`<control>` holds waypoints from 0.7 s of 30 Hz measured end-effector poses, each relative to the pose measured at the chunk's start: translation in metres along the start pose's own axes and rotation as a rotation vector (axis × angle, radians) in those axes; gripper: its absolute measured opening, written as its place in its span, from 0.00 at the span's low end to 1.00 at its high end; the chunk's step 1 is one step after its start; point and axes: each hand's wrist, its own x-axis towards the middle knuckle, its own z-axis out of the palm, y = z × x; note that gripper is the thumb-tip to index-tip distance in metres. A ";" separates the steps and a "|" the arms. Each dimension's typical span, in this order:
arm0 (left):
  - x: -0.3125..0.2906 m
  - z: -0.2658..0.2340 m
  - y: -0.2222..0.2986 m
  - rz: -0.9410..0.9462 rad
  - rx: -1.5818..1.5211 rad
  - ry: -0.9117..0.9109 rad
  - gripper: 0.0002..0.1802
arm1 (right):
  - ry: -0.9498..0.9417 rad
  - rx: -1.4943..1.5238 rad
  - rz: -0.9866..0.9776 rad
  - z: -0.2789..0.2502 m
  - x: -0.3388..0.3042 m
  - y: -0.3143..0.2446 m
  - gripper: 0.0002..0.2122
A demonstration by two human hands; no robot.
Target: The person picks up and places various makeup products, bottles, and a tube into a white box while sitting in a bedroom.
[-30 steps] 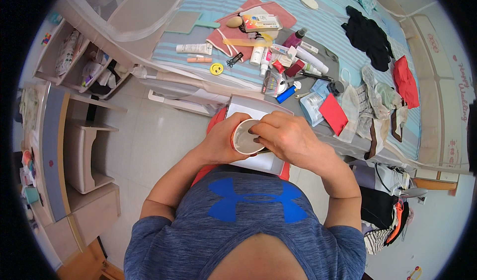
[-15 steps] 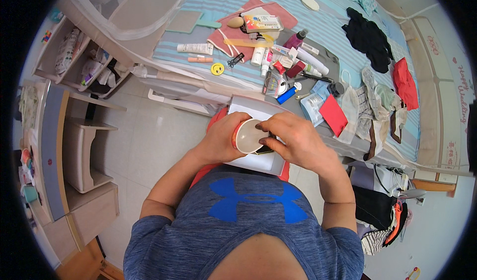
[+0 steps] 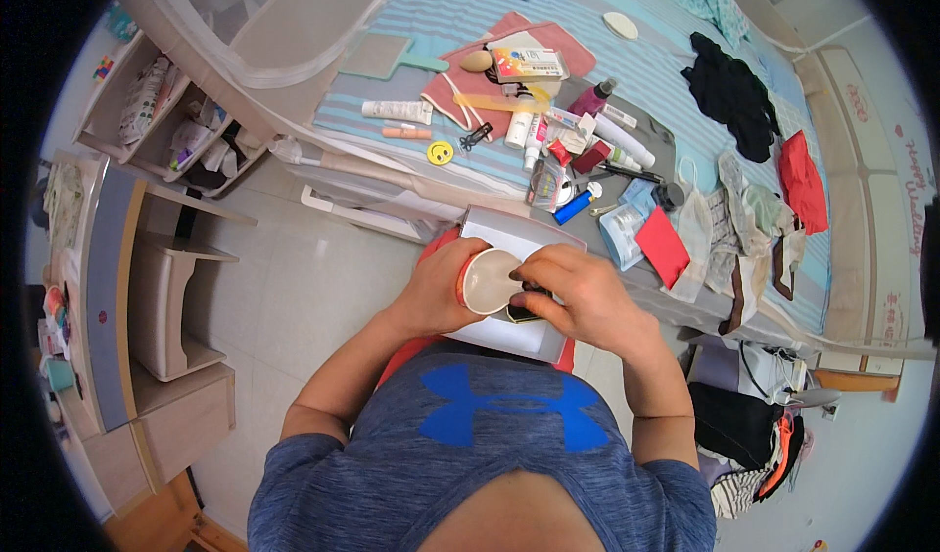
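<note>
A paper cup with a red outside and a pale inside is tilted so that its mouth faces up toward me. My left hand wraps round the cup's left side. At the cup's right rim, my right hand has its thumb and fingers bent together in a pinch; whatever is between them is too small to make out. Below both hands an open white box rests at my lap. A dark object with a gold-coloured edge shows in the box, partly hidden by my right hand.
Ahead is a bed with striped bedding, strewn with tubes, bottles, a hand mirror, a red envelope and a black garment. A desk and chair stand left; a pile of clothes lies right.
My right fingertips have drawn back from inside the cup to its right rim. The cup and left hand have stayed nearly in place, while the whole view has shifted slightly.
</note>
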 end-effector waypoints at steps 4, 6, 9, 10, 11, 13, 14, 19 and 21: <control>-0.002 -0.003 -0.011 0.013 0.032 0.027 0.36 | 0.086 0.083 0.077 0.001 0.008 0.029 0.07; -0.003 -0.006 -0.010 -0.024 0.032 0.020 0.39 | 0.024 0.193 0.190 0.003 0.024 0.052 0.06; -0.004 -0.009 -0.013 0.000 0.015 0.040 0.43 | 0.075 0.101 0.413 0.026 0.039 0.099 0.07; -0.005 -0.011 -0.012 0.000 0.014 0.046 0.43 | 0.049 0.070 0.413 0.034 0.046 0.109 0.08; -0.005 -0.013 -0.011 0.012 0.000 0.056 0.44 | 0.023 0.039 0.413 0.042 0.054 0.118 0.09; -0.008 -0.017 -0.013 0.017 -0.012 0.076 0.45 | 0.043 0.001 0.386 0.057 0.074 0.131 0.08; -0.009 -0.018 -0.015 -0.005 -0.041 0.083 0.46 | 0.073 -0.039 0.367 0.063 0.082 0.138 0.08; -0.016 -0.026 -0.027 -0.018 -0.075 0.165 0.46 | 0.259 -0.222 0.351 0.086 0.121 0.158 0.12; -0.017 -0.030 -0.027 -0.048 -0.083 0.177 0.45 | 0.309 -0.243 0.303 0.088 0.135 0.156 0.13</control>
